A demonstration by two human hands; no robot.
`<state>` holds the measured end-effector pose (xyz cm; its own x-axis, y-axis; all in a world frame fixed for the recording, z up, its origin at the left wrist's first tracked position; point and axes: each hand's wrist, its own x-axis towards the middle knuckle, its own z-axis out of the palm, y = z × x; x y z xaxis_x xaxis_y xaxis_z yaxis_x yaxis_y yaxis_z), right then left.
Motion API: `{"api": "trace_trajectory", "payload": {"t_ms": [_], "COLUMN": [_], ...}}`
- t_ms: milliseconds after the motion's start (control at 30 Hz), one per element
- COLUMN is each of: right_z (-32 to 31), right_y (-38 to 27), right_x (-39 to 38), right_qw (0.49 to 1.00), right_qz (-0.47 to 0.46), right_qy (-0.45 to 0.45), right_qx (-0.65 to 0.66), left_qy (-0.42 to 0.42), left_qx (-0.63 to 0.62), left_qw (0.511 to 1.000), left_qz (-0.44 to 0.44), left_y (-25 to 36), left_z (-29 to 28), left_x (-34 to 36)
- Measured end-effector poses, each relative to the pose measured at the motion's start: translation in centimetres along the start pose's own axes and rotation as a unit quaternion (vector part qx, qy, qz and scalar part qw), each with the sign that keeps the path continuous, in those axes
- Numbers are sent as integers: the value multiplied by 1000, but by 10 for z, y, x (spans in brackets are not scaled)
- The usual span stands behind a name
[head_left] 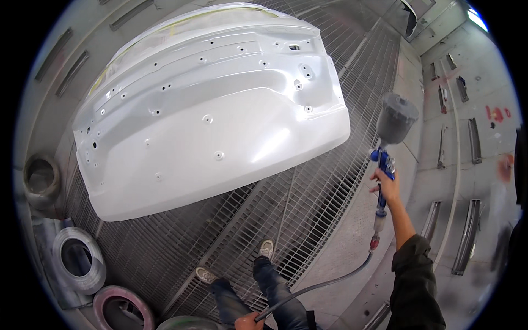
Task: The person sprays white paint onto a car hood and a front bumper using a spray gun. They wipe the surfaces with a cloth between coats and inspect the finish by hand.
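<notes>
My right hand (390, 188) is wrapped round the grip of a blue paint spray gun (388, 164), held out on the right side. A grey cup (397, 116) sits on top of the gun. From the red fitting under the grip, a dark air hose (336, 279) curves down to my left hand (249, 322), closed round it at the lower edge. A white car trunk lid (242, 129), glossy and pierced with several holes, stands ahead of me to the left. The gun is apart from it, off its right edge.
Metal grating (231, 209) forms the floor under my shoes. Round rings (104, 261) like wheel rims or tyres lie at the lower left. Behind the lid is masking film with yellow tape (170, 33). Dark strips (467, 236) are fixed along the right wall.
</notes>
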<state>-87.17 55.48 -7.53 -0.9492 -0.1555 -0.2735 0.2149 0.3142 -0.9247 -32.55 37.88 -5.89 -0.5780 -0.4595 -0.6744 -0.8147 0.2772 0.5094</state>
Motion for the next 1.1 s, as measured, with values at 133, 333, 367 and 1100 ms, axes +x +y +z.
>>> {"api": "trace_trajectory", "payload": {"t_ms": [133, 333, 367, 1100], "right_z": [-12, 3, 11, 457], "right_y": [-20, -44, -50, -129], "right_x": [47, 35, 23, -332], "right_qw": [998, 996, 997, 952], "right_qz": [-32, 2, 10, -94], "right_qy": [48, 21, 7, -290], "right_qx": [-26, -91, -78, -6], "left_qy": [35, 68, 77, 309], "left_qx": [7, 13, 3, -244], "left_qw": [999, 997, 997, 869], "left_qz": [31, -14, -20, -299], "left_y": [21, 0, -2, -342], "left_z": [15, 20, 14, -150], "left_x": [14, 26, 26, -116]}}
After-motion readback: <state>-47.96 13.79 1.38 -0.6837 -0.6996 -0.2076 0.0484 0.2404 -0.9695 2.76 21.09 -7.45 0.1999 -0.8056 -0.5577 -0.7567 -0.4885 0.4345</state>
